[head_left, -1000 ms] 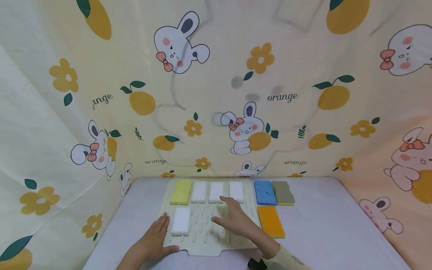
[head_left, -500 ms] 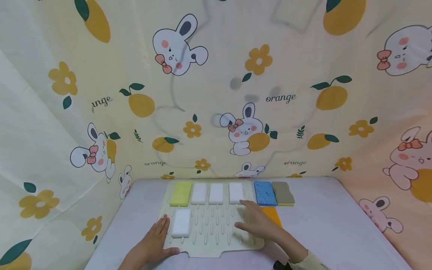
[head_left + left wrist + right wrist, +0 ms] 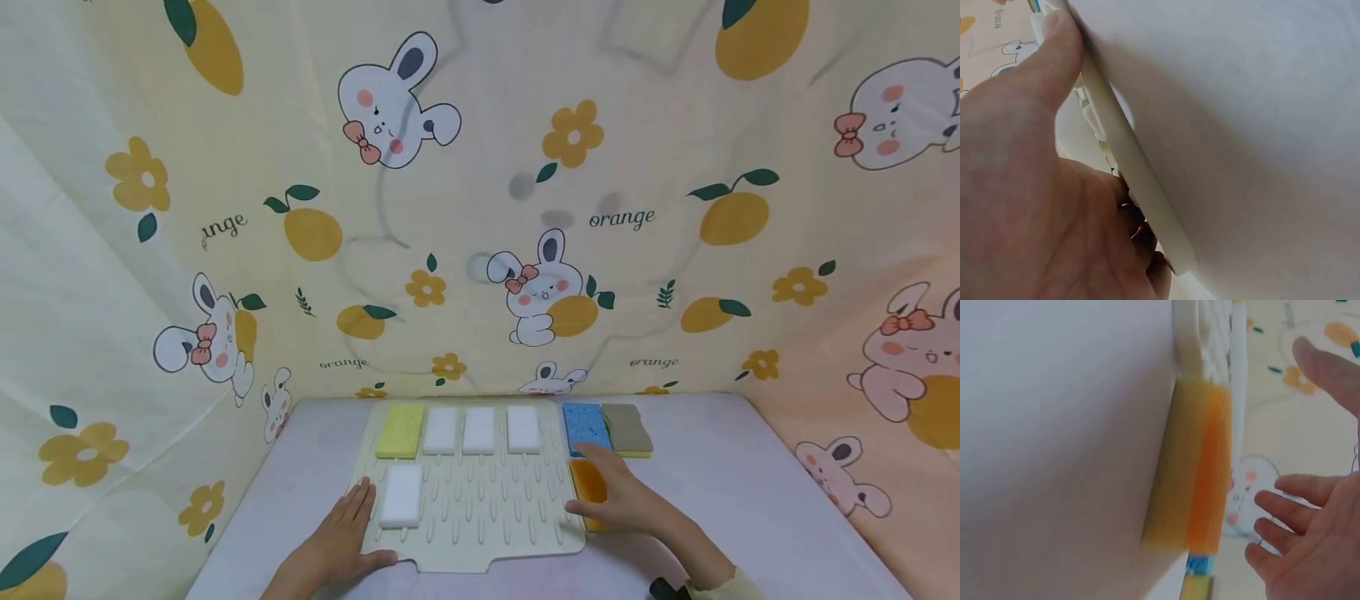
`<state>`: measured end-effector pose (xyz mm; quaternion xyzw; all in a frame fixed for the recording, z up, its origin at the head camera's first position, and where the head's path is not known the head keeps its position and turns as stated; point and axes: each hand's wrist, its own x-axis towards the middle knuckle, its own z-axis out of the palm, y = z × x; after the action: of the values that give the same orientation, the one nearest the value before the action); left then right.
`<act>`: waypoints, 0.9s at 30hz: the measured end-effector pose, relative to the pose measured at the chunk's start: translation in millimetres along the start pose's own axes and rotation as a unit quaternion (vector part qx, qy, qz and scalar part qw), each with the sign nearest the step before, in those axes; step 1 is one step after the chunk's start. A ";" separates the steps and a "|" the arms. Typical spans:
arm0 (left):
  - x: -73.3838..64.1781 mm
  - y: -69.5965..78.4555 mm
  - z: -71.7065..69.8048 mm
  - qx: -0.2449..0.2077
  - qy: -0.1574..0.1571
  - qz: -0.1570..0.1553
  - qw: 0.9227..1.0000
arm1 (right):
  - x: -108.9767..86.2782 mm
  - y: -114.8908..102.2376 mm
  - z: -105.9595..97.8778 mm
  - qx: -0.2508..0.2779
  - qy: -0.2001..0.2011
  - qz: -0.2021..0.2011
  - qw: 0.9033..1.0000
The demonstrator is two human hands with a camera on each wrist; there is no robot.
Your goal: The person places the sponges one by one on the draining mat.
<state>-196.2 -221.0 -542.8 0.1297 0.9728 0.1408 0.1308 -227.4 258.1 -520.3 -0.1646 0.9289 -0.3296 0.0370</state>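
Observation:
A cream ridged board [image 3: 480, 542] lies on the table. My left hand [image 3: 333, 533] rests along its left edge and near corner, fingers straight, thumb by the front edge [image 3: 1138, 169]. My right hand [image 3: 630, 496] hovers over the orange sponge [image 3: 587, 481], fingers spread; in the right wrist view the hand stands apart from this sponge [image 3: 1194, 469], which has a yellowish lower layer. On the board a yellow sponge [image 3: 401, 431] and several white sponge blocks [image 3: 478, 431] form the back row. Another white block [image 3: 402, 496] lies in front, beside my left fingers.
Right of the board, at the back, lie a blue sponge [image 3: 587, 427] and a grey-brown sponge with a yellow layer [image 3: 630, 429], side by side. A patterned cloth [image 3: 465, 192] with rabbits and oranges hangs behind and beside the table.
My right hand has moved right, from over the white blocks on the board to over the orange sponge. The left hand and the sponges stay in place.

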 end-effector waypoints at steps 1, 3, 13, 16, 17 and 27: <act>0.0 -1.1 0.5 -0.006 -0.003 0.003 1.000 | -1.5 3.2 -1.6 -0.004 -0.002 -0.001 1.000; -0.8 -3.3 0.7 -0.020 0.004 0.016 1.000 | -3.8 8.7 -4.2 -0.013 -0.008 0.000 1.000; 1.2 -8.1 3.6 -0.058 0.009 0.035 0.998 | -14.7 25.9 -10.7 -0.020 -0.054 0.018 0.998; 1.1 -7.3 3.2 -0.049 0.007 0.027 0.998 | -16.6 30.5 -11.1 -0.019 -0.064 0.016 0.998; 1.5 -7.6 3.9 -0.048 0.003 0.026 0.998 | -16.8 32.0 -11.1 -0.020 -0.066 0.016 0.998; 1.1 -2.7 1.6 -0.004 0.002 0.007 1.000 | -15.0 44.3 -14.1 -0.015 -0.090 0.025 0.996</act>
<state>-197.3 -222.8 -545.3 0.1360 0.9714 0.1462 0.1285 -228.2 303.7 -537.6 -0.1706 0.9304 -0.2987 0.1264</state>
